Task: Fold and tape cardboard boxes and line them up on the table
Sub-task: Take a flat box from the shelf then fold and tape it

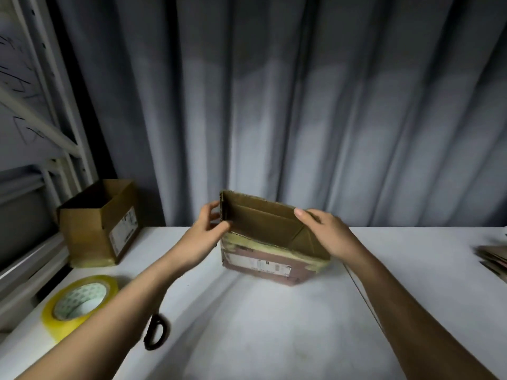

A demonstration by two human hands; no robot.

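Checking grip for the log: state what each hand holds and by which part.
Both hold the box. Left hand pinches its left end wall near the top corner; right hand grips the right end at the rim.

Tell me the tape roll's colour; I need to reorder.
Yellow, with a white core; head view shows the tape roll.

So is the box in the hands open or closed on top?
Open: the box shows its bare brown inside, with the left hand and right hand gripping its top edges.
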